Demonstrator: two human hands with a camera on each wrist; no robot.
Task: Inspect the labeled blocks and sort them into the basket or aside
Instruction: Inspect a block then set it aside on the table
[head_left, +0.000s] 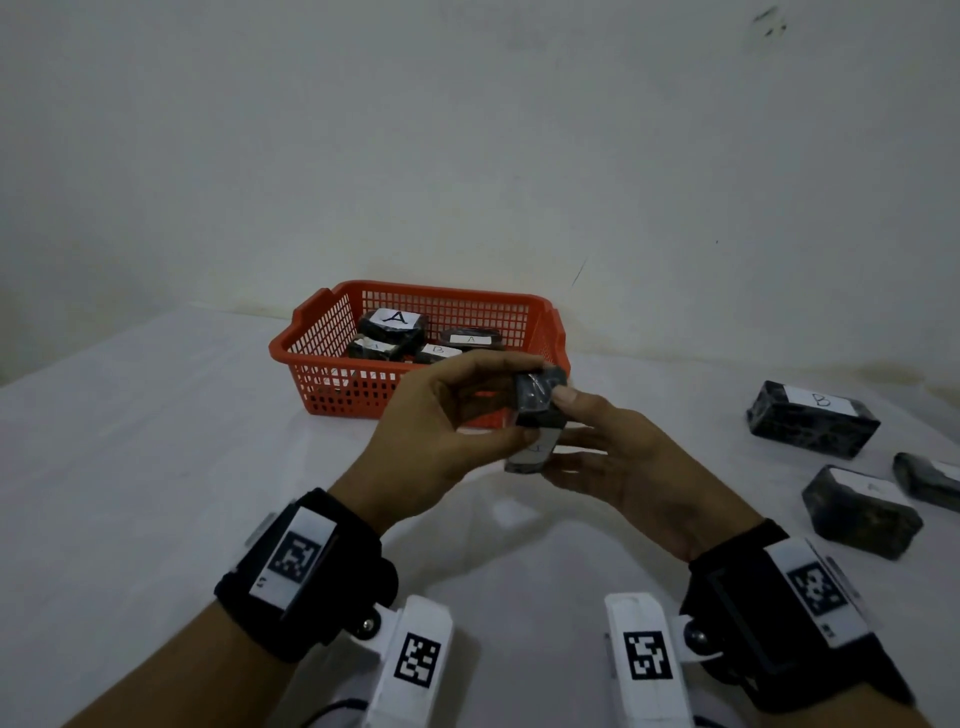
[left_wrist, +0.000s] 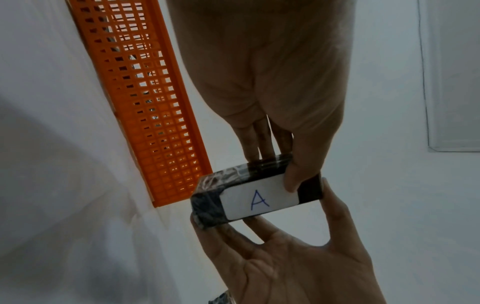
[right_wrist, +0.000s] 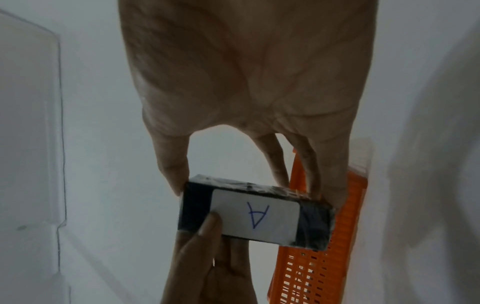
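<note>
On the left of the white tabletop (head_left: 130, 441) stands an orange mesh basket (head_left: 332, 332), already holding several dark wrapped blocks; one block in it (head_left: 393, 326) shows a white label marked A, and another label reads B. Just in front of the basket, above the table, the person holds a dark block (head_left: 537, 415) between both hands. The left hand (head_left: 431, 431) grips it with the thumb and curled fingers on its near side, and in the left wrist view the thumb tip presses the corner of the block's white label (left_wrist: 258, 200), which bears a blue letter A. The right hand (head_left: 628, 470) clasps the same block from the other side, thumb on one end and fingers on the opposite end, as the right wrist view shows. Both wrists wear black straps with square coded markers. Further right on the table lie three more dark blocks: a block labelled B (head_left: 813, 418), a nearer block with a faint label (head_left: 860, 512), and a third block cut by the edge (head_left: 930, 480).
</note>
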